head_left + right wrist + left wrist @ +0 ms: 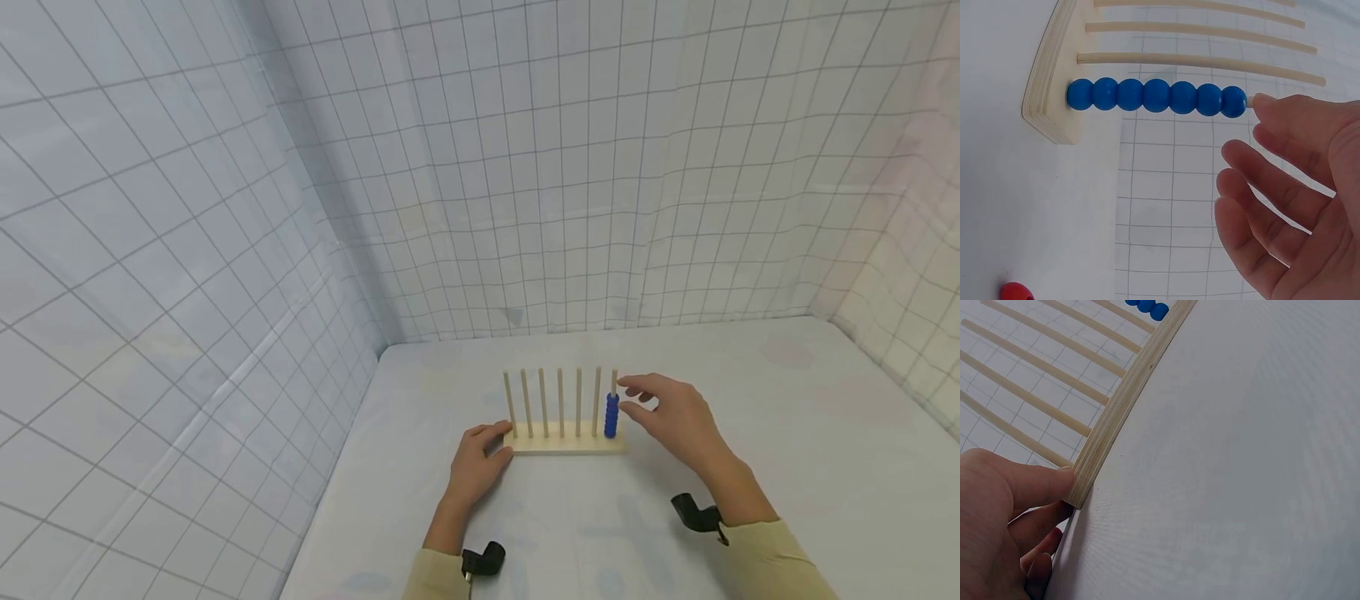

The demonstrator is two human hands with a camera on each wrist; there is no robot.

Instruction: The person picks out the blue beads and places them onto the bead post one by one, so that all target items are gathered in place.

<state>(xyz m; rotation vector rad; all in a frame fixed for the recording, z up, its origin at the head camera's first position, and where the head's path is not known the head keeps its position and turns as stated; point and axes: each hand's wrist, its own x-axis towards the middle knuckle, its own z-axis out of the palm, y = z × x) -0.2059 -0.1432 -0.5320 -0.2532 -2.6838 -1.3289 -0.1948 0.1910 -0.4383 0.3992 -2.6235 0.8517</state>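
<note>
A wooden peg rack [567,451] has several upright pegs in a row along its pale base. Blue beads [611,417] are stacked on the rightmost peg, with its bare tip sticking out above them. My left hand [474,467] pinches the left end of the base; the thumb [1054,481] lies at the corner beside the end peg. By the top of the beaded peg is my right hand [678,421], fingers loosely bent and spread. In the right wrist view a fingertip [1266,106] overlaps the tip of that peg, and no bead shows in the hand.
The rack stands on a white-covered table [570,533]. A red bead [1016,291] lies at the lower left of the right wrist view. White grid-patterned curtains [540,167] rise behind the table and at both sides.
</note>
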